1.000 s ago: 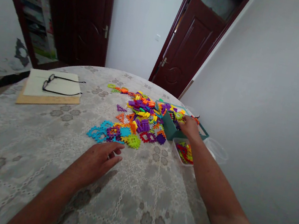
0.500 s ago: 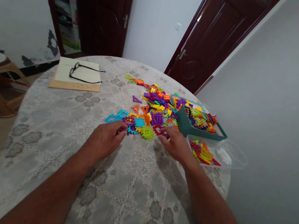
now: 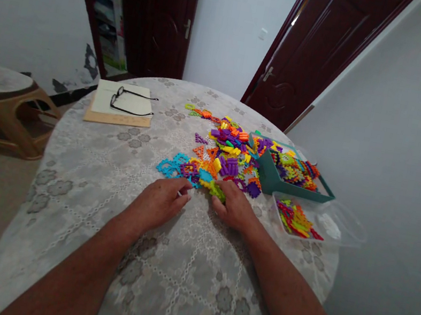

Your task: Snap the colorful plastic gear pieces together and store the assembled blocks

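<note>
R hand has moved off the red piece. Thumb & fingers now pinch the lime-green grid piece at the 6 o'clock edge of the building-piece pile. L hand at its 9 o'clock, fingers loosely curled together on the tablecloth, same as before.

No readable text, label or number anywhere in view. Shelf contents, far beyond the left hand: print too small to make out. Flat board, beyond the same hand: fine edge marks, illegible. Plastic pieces, just beyond the right hand: plain.
</note>
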Available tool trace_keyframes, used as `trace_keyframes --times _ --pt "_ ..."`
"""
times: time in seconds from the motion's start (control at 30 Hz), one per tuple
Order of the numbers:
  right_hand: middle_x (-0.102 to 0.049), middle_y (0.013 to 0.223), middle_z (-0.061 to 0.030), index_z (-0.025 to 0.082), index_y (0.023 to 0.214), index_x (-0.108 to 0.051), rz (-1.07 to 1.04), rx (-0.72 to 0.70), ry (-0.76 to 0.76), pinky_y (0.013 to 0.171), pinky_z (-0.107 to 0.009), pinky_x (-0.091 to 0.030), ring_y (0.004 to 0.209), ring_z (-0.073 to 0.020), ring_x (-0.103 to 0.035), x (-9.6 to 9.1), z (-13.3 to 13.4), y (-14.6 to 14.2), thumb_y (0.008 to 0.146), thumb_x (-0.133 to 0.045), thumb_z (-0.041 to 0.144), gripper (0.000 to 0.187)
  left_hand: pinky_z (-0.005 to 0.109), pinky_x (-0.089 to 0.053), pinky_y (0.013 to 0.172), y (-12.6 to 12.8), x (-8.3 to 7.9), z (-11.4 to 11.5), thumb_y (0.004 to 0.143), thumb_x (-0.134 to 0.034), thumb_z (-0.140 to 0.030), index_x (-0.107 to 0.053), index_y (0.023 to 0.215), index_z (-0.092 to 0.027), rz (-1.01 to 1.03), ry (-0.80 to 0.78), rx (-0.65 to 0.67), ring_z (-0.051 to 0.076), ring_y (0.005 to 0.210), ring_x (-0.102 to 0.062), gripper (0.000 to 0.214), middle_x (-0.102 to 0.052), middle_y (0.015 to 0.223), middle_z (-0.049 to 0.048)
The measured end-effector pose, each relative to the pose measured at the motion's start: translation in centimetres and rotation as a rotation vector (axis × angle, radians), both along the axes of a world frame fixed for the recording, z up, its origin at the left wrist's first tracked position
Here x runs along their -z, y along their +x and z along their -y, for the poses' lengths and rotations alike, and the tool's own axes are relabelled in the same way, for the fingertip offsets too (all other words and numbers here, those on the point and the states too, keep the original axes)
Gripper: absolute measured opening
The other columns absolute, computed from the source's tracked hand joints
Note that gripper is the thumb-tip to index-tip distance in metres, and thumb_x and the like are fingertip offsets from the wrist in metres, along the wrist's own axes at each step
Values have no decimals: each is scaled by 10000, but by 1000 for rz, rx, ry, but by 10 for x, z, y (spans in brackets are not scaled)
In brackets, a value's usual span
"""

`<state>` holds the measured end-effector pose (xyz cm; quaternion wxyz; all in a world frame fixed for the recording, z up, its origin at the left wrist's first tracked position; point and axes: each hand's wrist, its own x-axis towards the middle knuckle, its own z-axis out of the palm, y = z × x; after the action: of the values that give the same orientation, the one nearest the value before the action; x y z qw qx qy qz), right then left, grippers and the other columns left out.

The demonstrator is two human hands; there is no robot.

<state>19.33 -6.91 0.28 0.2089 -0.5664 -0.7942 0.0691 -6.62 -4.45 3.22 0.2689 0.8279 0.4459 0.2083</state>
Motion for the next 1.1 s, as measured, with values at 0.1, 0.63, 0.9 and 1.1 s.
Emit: trace_keyframes --times 0.1,0.63,0.9,1.1 --pt "-701 1016 -99 176 1127 -646 -116 -18 -12 857 -343 -483 936 -239 -639 -5 4 0 996 -506 253 207 329 -515 821 3 3 3 970 -569 -310 -688 1215 -223 23 -52 42 228 955 -722 286 -780 1101 82" --pt "-599 718 36 217 905 -597 -541 -58 -299 608 -245 -404 659 -147 -560 4 11 -17 1045 -521 408 249 317 -472 798 11 10 5 911 -600 -235 -698 1056 -238 26 -43 77 215 916 -665 175 -751 1031 54" --pt "-627 733 12 233 846 -572 -482 49 -181 628 -261 -409 705 -170 -592 4 8 -13 1055 -485 393 277 323 -479 876 9 9 5 900 -567 -179 -646 938 -235 114 -54 122 199 964 -643 104 -722 1024 34" --pt "-648 780 0 231 937 -615 -440 183 -32 647 -276 -414 733 -189 -589 -3 7 -10 1027 -511 381 204 328 -489 841 10 7 4 890 -582 -227 -691 955 -256 121 -123 92 214 946 -645 130 -734 998 39"
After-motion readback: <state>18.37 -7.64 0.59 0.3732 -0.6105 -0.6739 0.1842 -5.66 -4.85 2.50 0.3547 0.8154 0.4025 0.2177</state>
